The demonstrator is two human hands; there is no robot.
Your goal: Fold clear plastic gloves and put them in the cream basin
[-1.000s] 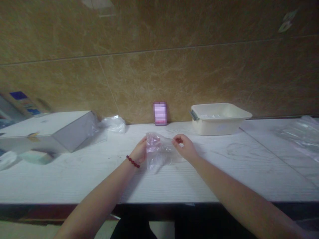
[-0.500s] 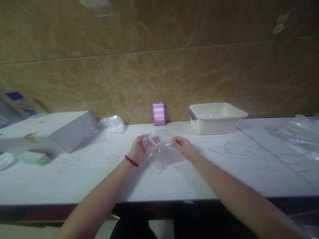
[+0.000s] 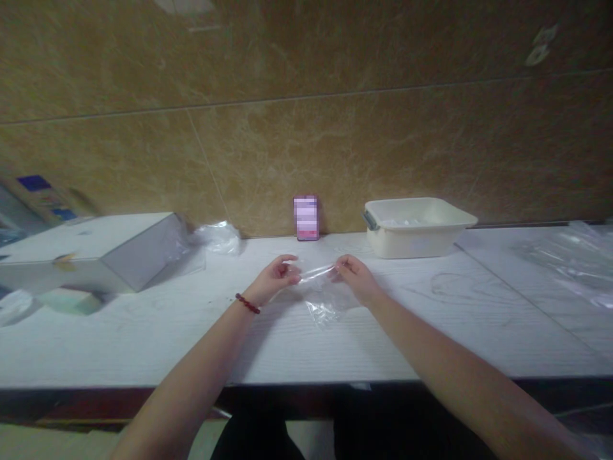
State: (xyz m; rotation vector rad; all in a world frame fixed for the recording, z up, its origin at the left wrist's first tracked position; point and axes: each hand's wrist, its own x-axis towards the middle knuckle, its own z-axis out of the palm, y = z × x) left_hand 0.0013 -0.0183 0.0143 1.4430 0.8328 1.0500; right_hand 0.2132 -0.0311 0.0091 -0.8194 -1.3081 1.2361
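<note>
Between my hands a clear plastic bag (image 3: 322, 299) is stretched by its upper edge, its lower part hanging crumpled just over the table. My left hand (image 3: 274, 280), with a dark red bead bracelet (image 3: 248, 303) at the wrist, pinches the bag's left side between thumb and fingers. On the other side my right hand (image 3: 355, 277) grips the bag's right edge with curled fingertips. Some of the bag is hard to make out, because it is see-through against the white tabletop (image 3: 306, 358).
A phone (image 3: 306, 218) leans on the tiled wall behind the bag. Right of it stands a cream plastic bin (image 3: 416, 243) with clear plastic inside. Flat clear bags (image 3: 569, 262) lie far right. At left are a white box (image 3: 129, 262), crumpled plastic (image 3: 218, 237) and a pale green block (image 3: 71, 300).
The bag's edge is now drawn straighter between my hands, and its lower part has swung right. My left hand has turned, its thumb and fingers now showing; my right hand has risen slightly.
</note>
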